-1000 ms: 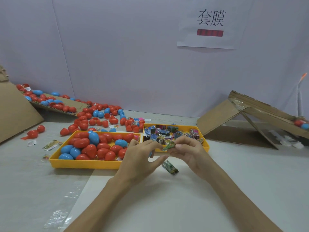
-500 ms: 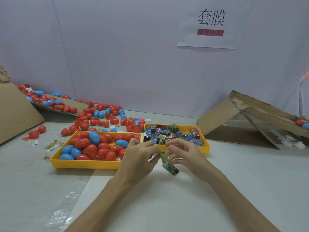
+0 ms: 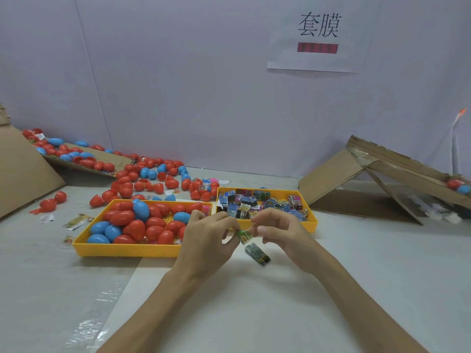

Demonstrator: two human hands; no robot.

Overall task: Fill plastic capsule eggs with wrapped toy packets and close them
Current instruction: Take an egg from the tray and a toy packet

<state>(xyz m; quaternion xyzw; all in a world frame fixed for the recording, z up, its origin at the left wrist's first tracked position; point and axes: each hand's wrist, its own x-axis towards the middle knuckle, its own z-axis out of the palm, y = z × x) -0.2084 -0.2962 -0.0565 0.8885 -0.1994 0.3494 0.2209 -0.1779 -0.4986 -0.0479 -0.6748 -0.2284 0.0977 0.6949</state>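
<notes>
1. A small green wrapped toy packet (image 3: 244,236) is held just above the counter (image 3: 280,314), in front of two yellow trays and between both hands.
2. The left hand (image 3: 206,240) is curled, and the packet's left end is pinched between its thumb and fingertips. The right hand (image 3: 283,233) pinches the opposite end in the same way, its other fingers loosely bent.
3. The packet is judged to be very light and soft: a crinkly printed film around a small lump. The film looks slick, so a loose pinch could let it slide. Nothing fragile is suggested, and some squeezing or folding is probably tolerated, and likely needed for it to fit into an egg.
4. It is best taken across the bulk rather than by the flat sealed edge, where the film would slip or tear more easily.
5. A second packet (image 3: 257,253) lies on the counter just below the held one. Whether the two touch cannot be told.
6. The capsule eggs (image 3: 122,217), red and blue, are heaped in the left yellow tray (image 3: 122,250). They are judged light, hard, smooth and apt to roll, so each is best gripped around its widest part. No egg is held at present.
7. Spare packets (image 3: 254,202) fill the right yellow tray (image 3: 312,222), and loose eggs (image 3: 153,179) are scattered behind the trays.
</notes>
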